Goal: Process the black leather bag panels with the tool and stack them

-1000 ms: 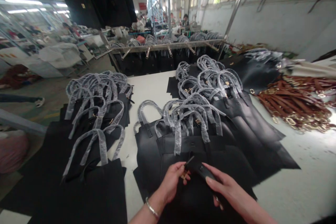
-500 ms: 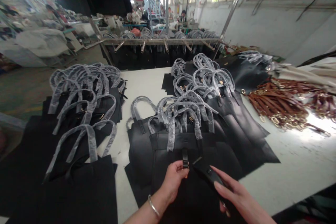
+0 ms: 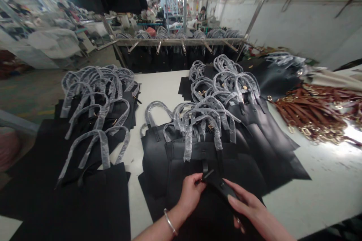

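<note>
A black handbag (image 3: pixel 181 171) lies flat in front of me, its looped handles (image 3: pixel 189 145) wrapped in clear plastic. My left hand (image 3: pixel 190 192), with a bracelet at the wrist, pinches the free end of the bag's short black strap (image 3: pixel 205 164) between thumb and fingers. My right hand (image 3: pixel 247 199) is closed around a black hand-held tool (image 3: pixel 220 187), whose exact kind I cannot make out. The tool's head overlaps the strap end beside my left fingertips; whether it touches the strap is hidden.
More black bags with wrapped handles are piled at left (image 3: pixel 104 184) and right (image 3: pixel 254 135) on the white table (image 3: pixel 158 83). Brown straps with gold clasps (image 3: pixel 313 116) are heaped at far right. Behind the table stands a metal rack (image 3: pixel 175 40) hung with bags.
My right hand has brought the tool's head left, over the strap end, where there was a small gap before. My left hand keeps its pinch. The whole view has shifted slightly.
</note>
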Demonstrator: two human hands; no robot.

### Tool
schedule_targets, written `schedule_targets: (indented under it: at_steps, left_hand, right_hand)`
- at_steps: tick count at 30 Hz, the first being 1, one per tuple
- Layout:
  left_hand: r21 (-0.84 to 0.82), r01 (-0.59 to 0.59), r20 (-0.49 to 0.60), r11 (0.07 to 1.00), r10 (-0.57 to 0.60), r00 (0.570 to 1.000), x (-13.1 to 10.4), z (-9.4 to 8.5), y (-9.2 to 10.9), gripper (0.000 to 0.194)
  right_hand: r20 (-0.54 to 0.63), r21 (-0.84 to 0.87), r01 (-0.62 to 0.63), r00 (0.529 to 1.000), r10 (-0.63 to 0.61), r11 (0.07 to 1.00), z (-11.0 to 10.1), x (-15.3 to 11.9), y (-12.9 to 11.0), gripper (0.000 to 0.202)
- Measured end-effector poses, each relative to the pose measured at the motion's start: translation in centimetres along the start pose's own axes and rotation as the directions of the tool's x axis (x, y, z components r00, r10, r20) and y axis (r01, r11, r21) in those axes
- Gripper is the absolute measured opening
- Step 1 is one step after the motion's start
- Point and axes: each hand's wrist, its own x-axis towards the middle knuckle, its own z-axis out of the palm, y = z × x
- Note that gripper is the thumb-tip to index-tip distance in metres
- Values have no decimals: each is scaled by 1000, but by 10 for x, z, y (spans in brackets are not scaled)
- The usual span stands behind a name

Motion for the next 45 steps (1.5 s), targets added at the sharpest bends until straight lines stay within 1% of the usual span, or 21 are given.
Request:
schedule_targets:
  at_steps: [3,6,8,10,11,13,15,17,20,23,26,28,30,33,35,37,38,40,41,43,45]
  left_hand:
    - [75,-15,14,997,14,1000,-1,2,-2,22]
    - [172,33,18,985,-37,999,0,-1,-4,20]
    - [314,3,-1,950,-2,1000,2,-12,-6,22]
    - [518,-36,-98,855,101,990,4,-33,-9,30]
    - [624,-12,-175,782,155,972,4,-45,-10,35]
    - [777,112,-321,620,237,917,6,-70,-15,42]
    - [836,222,-382,502,242,892,9,-90,-22,43]
    - [855,252,-376,454,205,904,14,-102,-29,40]
    - [843,247,-338,479,112,935,21,-109,-33,28]
    - [759,231,-295,608,6,955,21,-111,-24,32]
    - [578,73,-155,813,21,988,17,-114,3,39]
    - [580,-33,-81,814,98,992,16,-116,29,42]
    - [754,-54,-54,655,144,988,19,-119,54,43]
    - [963,47,-70,267,78,995,28,-121,74,41]
    - [990,121,-122,69,6,993,33,-124,70,38]
    - [988,148,-149,-30,-20,989,36,-126,58,38]
    - [988,146,-147,-44,-19,989,36,-127,52,38]
    - [992,123,-123,16,-3,992,32,-130,45,38]
    - [990,99,-101,105,14,995,29,-131,46,40]
    - [912,27,-51,410,47,998,19,-134,60,47]
    - [669,-10,-42,743,51,998,5,-138,87,53]
  right_hand:
    - [12,-18,-27,1000,28,999,3,3,0,83]
    - [-95,-42,20,995,-24,999,4,10,-5,84]
    - [-154,-51,61,986,-69,997,-1,14,-6,83]
    - [-173,-40,91,980,-96,995,-11,16,1,82]
    - [-177,-28,97,979,-100,995,-17,17,7,81]
    - [-181,-5,93,979,-92,996,-30,16,23,78]
    - [-210,7,74,975,-71,997,-40,15,41,77]
    - [-252,19,57,966,-50,998,-46,14,55,78]
    - [-336,45,56,941,-38,997,-49,12,66,75]
    - [-407,72,82,912,-45,994,-51,7,69,73]
    - [-439,115,115,897,-53,987,-55,0,72,77]
    - [-465,141,134,883,-54,981,-59,-3,74,79]
    - [-474,166,141,879,-46,976,-63,-5,77,80]
    - [-472,201,161,880,-48,966,-64,-8,83,80]
    - [-489,207,191,870,-68,959,-63,-10,87,79]
    - [-487,204,203,870,-81,958,-60,-12,93,80]
    - [-489,202,204,869,-82,958,-59,-14,96,81]
    - [-488,204,200,870,-78,958,-58,-17,102,82]
    - [-489,207,199,869,-75,958,-58,-18,105,82]
    - [-488,218,199,870,-70,955,-59,-21,111,82]
    - [-474,235,199,878,-67,951,-61,-23,115,83]
